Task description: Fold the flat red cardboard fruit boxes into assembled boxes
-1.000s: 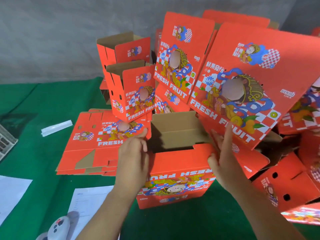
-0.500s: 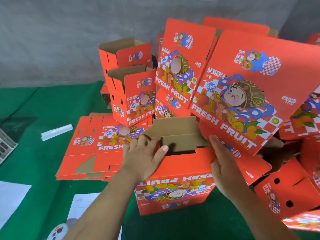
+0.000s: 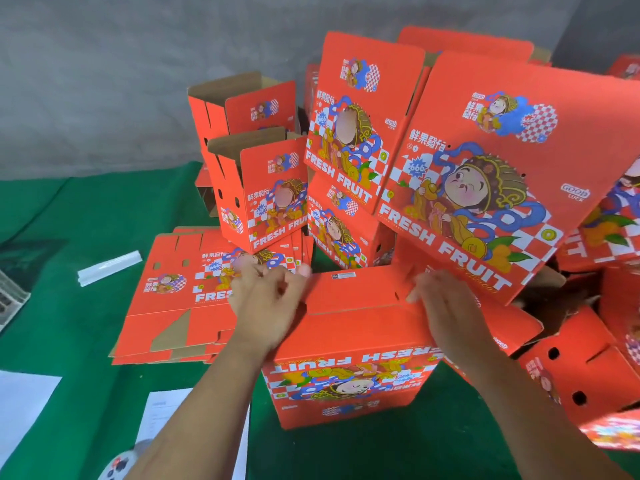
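Pressing down on the closed red flaps of the fruit box [image 3: 349,344], upside down at centre on the green bench [image 3: 69,341]. Left hand [image 3: 266,299] at left top edge, fingers loosely curled; right hand [image 3: 440,306] at right edge, fingers flat, together. Flat box stack [image 3: 173,299] touches left; assembled boxes [image 3: 450,168] crowd behind and right. Bench open front-left, beside papers [image 3: 24,403].

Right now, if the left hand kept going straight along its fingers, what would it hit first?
Probably the assembled box standing just behind the box being folded; the left hand points up and away over the closed flaps. Depth is unclear.
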`<state>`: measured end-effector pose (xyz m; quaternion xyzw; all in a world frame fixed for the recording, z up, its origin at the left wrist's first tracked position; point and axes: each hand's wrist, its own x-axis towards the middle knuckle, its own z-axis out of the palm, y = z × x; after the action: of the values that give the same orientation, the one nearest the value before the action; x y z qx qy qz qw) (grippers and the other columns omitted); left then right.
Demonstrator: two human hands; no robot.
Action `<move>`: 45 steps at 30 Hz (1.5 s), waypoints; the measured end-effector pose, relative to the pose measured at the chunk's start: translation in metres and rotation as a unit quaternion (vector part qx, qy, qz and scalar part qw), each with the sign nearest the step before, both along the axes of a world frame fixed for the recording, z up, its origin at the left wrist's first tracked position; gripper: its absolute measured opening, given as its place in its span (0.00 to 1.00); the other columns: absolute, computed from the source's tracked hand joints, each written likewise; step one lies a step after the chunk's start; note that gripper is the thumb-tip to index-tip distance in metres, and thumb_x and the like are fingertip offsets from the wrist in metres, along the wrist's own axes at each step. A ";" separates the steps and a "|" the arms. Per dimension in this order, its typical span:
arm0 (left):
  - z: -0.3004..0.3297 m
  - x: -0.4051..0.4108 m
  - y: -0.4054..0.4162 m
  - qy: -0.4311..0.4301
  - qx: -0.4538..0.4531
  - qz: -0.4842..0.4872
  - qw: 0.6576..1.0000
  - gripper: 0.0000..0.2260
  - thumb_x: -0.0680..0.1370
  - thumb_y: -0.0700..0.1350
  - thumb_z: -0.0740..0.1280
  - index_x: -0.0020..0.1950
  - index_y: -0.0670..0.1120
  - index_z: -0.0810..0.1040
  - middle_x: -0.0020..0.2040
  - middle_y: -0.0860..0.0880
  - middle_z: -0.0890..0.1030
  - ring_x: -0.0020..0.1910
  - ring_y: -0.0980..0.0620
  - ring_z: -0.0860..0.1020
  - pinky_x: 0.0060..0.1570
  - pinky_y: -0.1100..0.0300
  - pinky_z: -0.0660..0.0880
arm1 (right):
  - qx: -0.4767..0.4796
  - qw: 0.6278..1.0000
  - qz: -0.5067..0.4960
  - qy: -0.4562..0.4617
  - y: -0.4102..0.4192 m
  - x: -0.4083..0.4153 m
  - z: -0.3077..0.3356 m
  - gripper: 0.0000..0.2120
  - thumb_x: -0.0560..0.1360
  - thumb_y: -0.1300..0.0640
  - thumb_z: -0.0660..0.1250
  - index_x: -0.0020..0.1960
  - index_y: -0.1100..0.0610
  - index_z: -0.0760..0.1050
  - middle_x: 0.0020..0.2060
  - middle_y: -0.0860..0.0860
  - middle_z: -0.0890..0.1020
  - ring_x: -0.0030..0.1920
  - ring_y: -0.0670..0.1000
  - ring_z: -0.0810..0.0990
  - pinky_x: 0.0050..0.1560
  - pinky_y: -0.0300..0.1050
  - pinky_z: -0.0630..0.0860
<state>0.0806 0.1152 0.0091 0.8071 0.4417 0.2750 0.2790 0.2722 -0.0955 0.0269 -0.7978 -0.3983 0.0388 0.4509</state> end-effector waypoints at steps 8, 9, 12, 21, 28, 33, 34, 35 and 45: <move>0.012 0.012 -0.007 0.262 0.015 -0.057 0.963 0.36 0.73 0.74 0.65 0.77 0.62 0.65 0.77 0.49 0.62 0.77 0.39 0.58 0.73 0.35 0.60 | -0.273 0.962 0.005 -0.027 0.034 0.008 -0.004 0.48 0.66 0.30 0.77 0.78 0.38 0.56 0.72 0.53 0.57 0.73 0.64 0.67 0.72 0.62 0.69; 0.014 0.015 -0.008 0.279 -0.002 -0.063 0.958 0.36 0.74 0.73 0.66 0.77 0.60 0.64 0.75 0.48 0.64 0.75 0.38 0.62 0.70 0.35 0.65 | -0.279 0.960 -0.009 -0.034 0.037 0.009 -0.005 0.49 0.65 0.29 0.77 0.76 0.38 0.55 0.71 0.55 0.59 0.72 0.64 0.69 0.70 0.62 0.72; 0.016 0.018 -0.009 0.298 -0.014 -0.066 0.952 0.34 0.77 0.70 0.66 0.77 0.55 0.63 0.73 0.46 0.66 0.73 0.37 0.65 0.63 0.39 0.72 | -0.334 0.938 -0.045 -0.079 0.046 0.006 -0.007 0.49 0.64 0.26 0.74 0.75 0.40 0.55 0.67 0.58 0.67 0.68 0.65 0.74 0.63 0.61 0.76; 0.009 -0.015 -0.004 -0.200 -0.469 0.063 0.858 0.26 0.84 0.64 0.59 0.75 0.48 0.72 0.71 0.45 0.78 0.69 0.41 0.77 0.65 0.47 0.76 | -0.106 0.972 -0.051 0.203 0.035 0.018 0.002 0.33 0.80 0.34 0.62 0.80 0.49 0.64 0.79 0.52 0.67 0.75 0.52 0.67 0.69 0.45 0.59; 0.024 -0.052 -0.051 -0.294 -0.691 -0.056 0.658 0.18 0.66 0.60 0.72 0.44 0.47 0.84 0.45 0.42 0.83 0.41 0.43 0.83 0.44 0.53 0.82 | -0.099 0.964 -0.043 0.244 0.002 0.008 0.028 0.21 0.78 0.28 0.59 0.60 0.42 0.73 0.57 0.42 0.76 0.54 0.44 0.74 0.51 0.44 0.66; 0.053 -0.059 -0.041 -0.426 -0.489 -0.079 0.757 0.14 0.72 0.33 0.57 0.51 0.46 0.75 0.41 0.47 0.87 0.34 0.53 0.84 0.32 0.64 0.79 | 0.053 0.965 -0.073 0.246 -0.007 -0.005 0.048 0.16 0.77 0.35 0.69 0.48 0.47 0.73 0.39 0.41 0.78 0.43 0.47 0.77 0.40 0.47 0.67; 0.058 -0.061 -0.043 -0.464 -0.446 -0.090 0.760 0.20 0.70 0.31 0.56 0.56 0.49 0.74 0.47 0.51 0.87 0.37 0.53 0.85 0.33 0.63 0.80 | 0.061 0.962 -0.071 0.257 -0.007 -0.007 0.048 0.14 0.76 0.38 0.72 0.50 0.47 0.76 0.42 0.41 0.80 0.46 0.47 0.79 0.42 0.46 0.71; 0.057 -0.063 -0.040 -0.483 -0.413 -0.082 0.768 0.23 0.72 0.28 0.54 0.59 0.51 0.72 0.49 0.55 0.86 0.38 0.56 0.84 0.35 0.64 0.80 | 0.054 0.957 -0.061 0.277 -0.006 -0.010 0.049 0.14 0.75 0.39 0.74 0.54 0.45 0.79 0.48 0.41 0.83 0.50 0.47 0.82 0.46 0.47 0.76; 0.046 -0.091 -0.051 -0.324 -0.603 -0.009 0.729 0.18 0.72 0.59 0.71 0.43 0.46 0.90 0.48 0.38 0.87 0.42 0.40 0.88 0.37 0.47 0.83 | 0.049 0.968 0.089 0.229 -0.011 -0.029 0.038 0.24 0.77 0.45 0.75 0.71 0.38 0.75 0.63 0.41 0.83 0.63 0.44 0.82 0.62 0.46 0.81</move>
<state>-0.0104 0.0640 0.0549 0.3347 0.3898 0.1934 0.8358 0.2429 -0.1062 0.0653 -0.7057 -0.3556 0.2408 0.5635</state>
